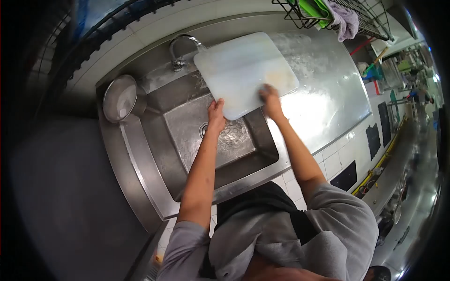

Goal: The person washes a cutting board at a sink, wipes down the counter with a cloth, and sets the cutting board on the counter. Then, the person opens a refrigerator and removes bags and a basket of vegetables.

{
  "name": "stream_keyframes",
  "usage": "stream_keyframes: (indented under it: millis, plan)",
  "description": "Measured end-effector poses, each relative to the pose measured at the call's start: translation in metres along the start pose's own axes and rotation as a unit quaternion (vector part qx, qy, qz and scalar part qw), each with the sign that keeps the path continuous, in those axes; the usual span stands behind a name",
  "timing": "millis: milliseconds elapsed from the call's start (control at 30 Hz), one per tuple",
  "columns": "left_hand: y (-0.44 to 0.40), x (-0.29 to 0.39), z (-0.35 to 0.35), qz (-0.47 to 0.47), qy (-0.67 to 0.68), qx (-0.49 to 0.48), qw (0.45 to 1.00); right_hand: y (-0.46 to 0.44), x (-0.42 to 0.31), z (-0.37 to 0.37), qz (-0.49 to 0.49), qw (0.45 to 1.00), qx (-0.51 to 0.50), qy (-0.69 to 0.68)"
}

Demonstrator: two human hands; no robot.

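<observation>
A large white cutting board (239, 65) lies tilted across the back right of the metal sink (154, 136), partly over the steel counter. My left hand (216, 115) grips the board's near left edge, thumb on top. Against the board's near right part, my right hand (272, 102) is closed around a dark scouring pad (262, 92); motion blurs both, so the pad's exact kind is unclear. Beyond the board's left corner a chrome faucet (176, 52) arches toward it.
A metal strainer bowl (121, 98) stands at the sink's left corner. To the right stretches a wet steel counter (328, 84). Overhead, a wire rack (304, 19) holds a green item and a purple cloth (346, 22). A drain (203, 130) shows in the basin.
</observation>
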State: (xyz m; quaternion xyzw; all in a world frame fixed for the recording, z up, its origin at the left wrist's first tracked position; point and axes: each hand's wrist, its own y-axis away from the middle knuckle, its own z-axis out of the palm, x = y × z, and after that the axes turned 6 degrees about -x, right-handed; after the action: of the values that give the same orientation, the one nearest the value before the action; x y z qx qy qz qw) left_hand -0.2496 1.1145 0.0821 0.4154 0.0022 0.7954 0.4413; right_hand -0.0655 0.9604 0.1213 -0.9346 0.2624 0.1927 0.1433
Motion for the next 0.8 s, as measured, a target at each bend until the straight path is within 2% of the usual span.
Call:
stream_keyframes:
  millis: [33,67,100,133,200,267,333,367,433,467,567,600,667,733,800]
  plan:
    - [0.0,-0.007,-0.005,-0.009,-0.016,0.005,1.0,0.002,0.017,-0.025,0.058,0.996,0.004,0.061]
    - [0.01,-0.014,-0.006,-0.007,-0.017,0.017,1.0,-0.005,0.029,-0.053,0.12,0.988,-0.089,0.035]
    - [0.021,-0.019,-0.004,0.003,-0.02,0.028,0.999,-0.01,0.024,-0.068,0.054,0.998,-0.034,0.007]
    - [0.025,-0.022,-0.001,0.013,-0.02,0.043,0.999,-0.016,0.003,-0.074,0.052,0.997,-0.038,-0.047]
    - [0.043,-0.032,-0.002,0.042,-0.03,0.054,0.997,-0.035,-0.075,-0.073,-0.04,0.98,-0.12,-0.151]
    - [0.06,-0.025,0.011,0.034,0.004,0.067,0.997,-0.067,-0.162,-0.053,-0.139,0.927,-0.224,-0.267]
    - [0.068,-0.016,0.011,0.029,0.012,0.061,0.998,-0.105,-0.251,-0.012,-0.211,0.888,-0.196,-0.36]
    - [0.067,-0.013,0.008,0.029,0.001,0.051,0.998,-0.118,-0.294,-0.003,-0.204,0.852,-0.19,-0.442]
    - [0.067,-0.014,0.005,0.052,-0.022,0.048,0.997,-0.131,-0.348,0.008,-0.105,0.826,-0.213,-0.51]
    - [0.065,-0.014,0.004,0.08,-0.035,0.056,0.995,-0.13,-0.341,0.007,-0.156,0.86,-0.218,-0.435]
    - [0.072,0.022,-0.003,0.017,-0.002,0.062,0.998,-0.117,-0.282,0.001,-0.283,0.917,-0.197,-0.201]
    - [0.07,0.024,-0.012,0.025,-0.006,0.054,0.998,-0.101,-0.241,0.008,-0.315,0.924,-0.173,-0.133]
    - [0.07,0.019,-0.035,0.042,-0.012,0.047,0.998,-0.063,-0.169,0.009,-0.363,0.914,-0.163,-0.085]
    - [0.087,0.021,-0.039,0.03,-0.024,0.08,0.996,-0.036,-0.109,-0.002,-0.355,0.91,-0.21,-0.038]
    - [0.106,0.016,-0.042,0.033,-0.042,0.1,0.994,-0.068,-0.041,0.008,-0.221,0.965,-0.131,0.05]
